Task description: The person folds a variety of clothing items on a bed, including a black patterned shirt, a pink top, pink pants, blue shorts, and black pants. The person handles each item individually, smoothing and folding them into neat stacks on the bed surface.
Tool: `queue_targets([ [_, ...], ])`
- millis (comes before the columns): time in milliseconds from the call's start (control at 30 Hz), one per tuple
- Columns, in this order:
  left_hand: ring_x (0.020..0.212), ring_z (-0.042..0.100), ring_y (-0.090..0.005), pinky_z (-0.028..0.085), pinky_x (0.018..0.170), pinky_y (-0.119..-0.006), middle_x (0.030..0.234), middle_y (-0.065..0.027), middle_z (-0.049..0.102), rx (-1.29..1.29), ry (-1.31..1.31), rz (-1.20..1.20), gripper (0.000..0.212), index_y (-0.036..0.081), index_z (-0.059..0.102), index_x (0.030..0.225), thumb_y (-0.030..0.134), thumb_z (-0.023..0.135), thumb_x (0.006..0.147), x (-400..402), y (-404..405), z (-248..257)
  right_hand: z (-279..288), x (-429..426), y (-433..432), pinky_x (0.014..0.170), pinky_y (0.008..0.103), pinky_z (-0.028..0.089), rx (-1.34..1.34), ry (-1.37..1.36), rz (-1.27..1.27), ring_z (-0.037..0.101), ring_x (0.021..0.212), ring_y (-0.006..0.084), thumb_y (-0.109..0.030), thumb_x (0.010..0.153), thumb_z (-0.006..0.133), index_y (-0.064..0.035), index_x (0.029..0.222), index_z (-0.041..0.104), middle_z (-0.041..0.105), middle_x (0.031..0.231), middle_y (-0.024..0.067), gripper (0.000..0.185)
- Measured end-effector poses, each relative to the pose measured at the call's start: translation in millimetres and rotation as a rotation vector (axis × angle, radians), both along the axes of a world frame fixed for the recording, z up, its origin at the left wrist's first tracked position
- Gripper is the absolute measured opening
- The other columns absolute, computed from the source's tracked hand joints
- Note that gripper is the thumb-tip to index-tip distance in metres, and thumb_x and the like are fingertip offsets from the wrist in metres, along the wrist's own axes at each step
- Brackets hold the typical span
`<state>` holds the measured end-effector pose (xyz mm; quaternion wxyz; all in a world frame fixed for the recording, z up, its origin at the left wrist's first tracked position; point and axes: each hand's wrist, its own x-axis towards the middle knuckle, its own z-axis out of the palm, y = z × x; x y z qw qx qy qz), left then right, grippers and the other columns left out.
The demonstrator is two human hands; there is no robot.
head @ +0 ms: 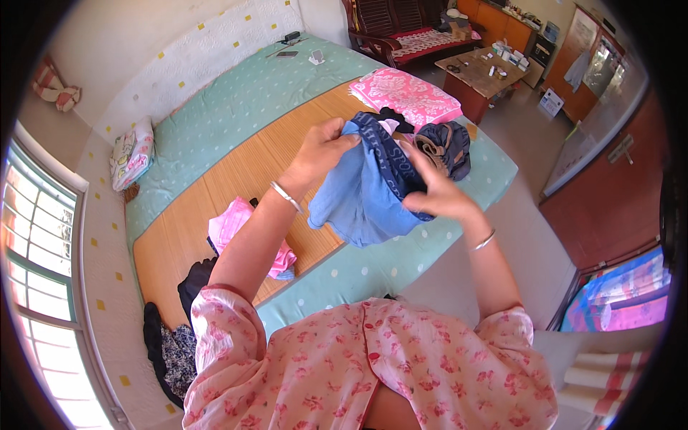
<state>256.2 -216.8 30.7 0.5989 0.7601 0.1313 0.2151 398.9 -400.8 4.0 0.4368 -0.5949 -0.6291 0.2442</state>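
Note:
Blue boxer briefs [361, 193] with a dark lettered waistband hang in front of me above the bed. My left hand [322, 146] pinches the waistband at its upper left end between thumb and fingers. At the other end of the waistband is my right hand [442, 188], its thumb and fingers apart, the thumb against the band. Whether those fingers grip the cloth cannot be told. Beyond the briefs lie a rolled dark garment [452, 149] with tan parts and a black cloth item [395, 119]. Folded pink clothing [232, 226] rests on the mat beside my left forearm.
A bamboo-like mat [226, 177] lies over the green dotted bed sheet [215, 102]. A folded pink patterned towel [408, 97] is at the bed's far right. Dark clothes [180, 344] lie at the lower left. Beyond stand a low wooden table [473, 67] and a wooden bench [376, 27].

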Motion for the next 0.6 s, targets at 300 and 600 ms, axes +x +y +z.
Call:
queue_targets([
  [300,0.058,0.042,-0.0105,0.037,0.052,-0.027,0.060,-0.0069,0.046,0.450,-0.050,0.306,0.011,-0.002,0.051,0.084,0.006,0.053,0.076,20,62,-26,-34,52,49,0.070,0.0407,0.041,0.298,-0.517,-0.465,0.052,0.079,0.0344,-0.004,0.068,0.053,-0.0023,0.089,0.054,0.056,0.083,0.0157,0.021],
  [600,0.067,0.047,-0.0330,0.039,0.064,-0.040,0.068,-0.0155,0.046,0.817,0.033,0.090,0.016,0.001,0.046,0.071,-0.001,0.056,0.058,-87,-37,-183,-140,-2,-53,0.086,0.0420,0.027,0.007,-0.709,-0.242,0.050,0.083,0.0200,-0.001,0.063,0.054,-0.0105,0.078,0.054,0.049,0.078,0.0040,0.019],
])
